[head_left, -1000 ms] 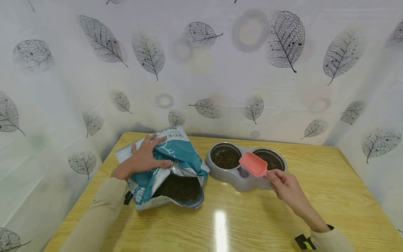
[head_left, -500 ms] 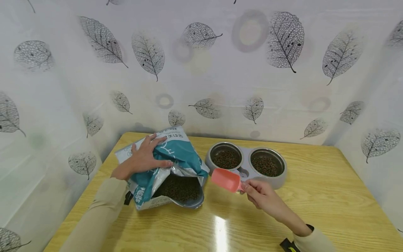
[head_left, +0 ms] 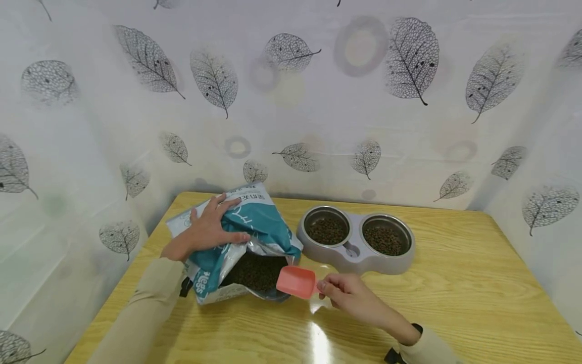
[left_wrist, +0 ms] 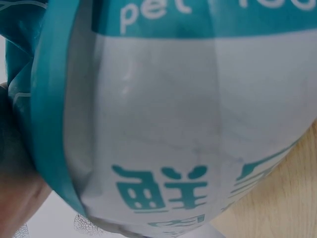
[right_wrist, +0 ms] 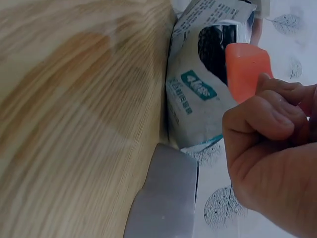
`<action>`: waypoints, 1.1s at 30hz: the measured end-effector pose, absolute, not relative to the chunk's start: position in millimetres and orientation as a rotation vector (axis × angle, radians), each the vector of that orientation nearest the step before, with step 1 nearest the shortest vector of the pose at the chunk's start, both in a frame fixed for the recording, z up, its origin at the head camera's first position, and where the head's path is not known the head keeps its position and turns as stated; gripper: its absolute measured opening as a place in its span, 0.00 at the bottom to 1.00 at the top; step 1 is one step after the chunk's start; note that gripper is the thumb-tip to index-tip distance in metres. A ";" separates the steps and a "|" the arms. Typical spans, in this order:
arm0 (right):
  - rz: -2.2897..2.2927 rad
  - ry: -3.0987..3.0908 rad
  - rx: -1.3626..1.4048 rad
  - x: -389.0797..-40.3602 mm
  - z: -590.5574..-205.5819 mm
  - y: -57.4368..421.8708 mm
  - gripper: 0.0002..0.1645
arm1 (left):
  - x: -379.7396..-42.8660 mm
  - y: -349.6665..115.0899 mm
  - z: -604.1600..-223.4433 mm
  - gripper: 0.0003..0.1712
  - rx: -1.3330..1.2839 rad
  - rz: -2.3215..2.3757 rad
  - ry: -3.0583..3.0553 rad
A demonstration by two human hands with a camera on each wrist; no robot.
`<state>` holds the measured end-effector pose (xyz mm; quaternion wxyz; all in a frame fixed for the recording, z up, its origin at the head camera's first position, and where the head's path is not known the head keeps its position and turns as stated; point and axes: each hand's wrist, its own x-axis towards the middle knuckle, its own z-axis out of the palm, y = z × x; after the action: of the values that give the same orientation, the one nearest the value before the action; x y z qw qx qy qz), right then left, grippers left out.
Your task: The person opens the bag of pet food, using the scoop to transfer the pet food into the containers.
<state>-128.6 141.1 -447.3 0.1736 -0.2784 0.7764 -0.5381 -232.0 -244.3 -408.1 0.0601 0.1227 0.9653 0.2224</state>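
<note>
A teal and white pet food bag [head_left: 268, 222] lies on its side on the table, its mouth facing me with brown kibble [head_left: 254, 273] inside. My left hand [head_left: 206, 227] rests on top of it with fingers spread and straight. My right hand [head_left: 350, 296] pinches the handle of a pinkish-red scoop [head_left: 296, 282], which looks empty, at the right edge of the bag's mouth. In the right wrist view the scoop [right_wrist: 247, 69] appears before the dark opening, the fingers curled around its handle. The left wrist view is mostly filled by the bag [left_wrist: 153, 109].
Behind my right hand stands a grey double pet bowl [head_left: 352, 262] with two steel bowls, kibble in both. The wooden table [head_left: 477, 283] runs on to the right. A leaf-patterned sheet [head_left: 313, 116] encloses the back and sides.
My right hand has carried the scoop left and toward me, from over the double bowl to the bag's mouth. The left hand and the bag have stayed in place.
</note>
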 end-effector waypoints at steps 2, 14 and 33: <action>-1.495 2.232 -0.772 -128.1 -447.0 136.0 0.22 | -232.3 -244.0 -408.3 0.61 0.372 0.679 2.920; -1.360 2.330 -0.575 -122.1 -438.7 106.4 0.25 | -231.8 -243.4 -407.6 0.61 0.372 0.692 2.916; -1.301 2.366 -0.549 -134.0 -438.2 65.1 0.23 | -232.2 -243.6 -406.2 0.61 0.372 0.680 2.918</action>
<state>-134.0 65.1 -438.2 0.1920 -0.1955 0.8427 -0.4634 -232.2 -243.6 -406.2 0.0613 0.1230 0.9647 0.2247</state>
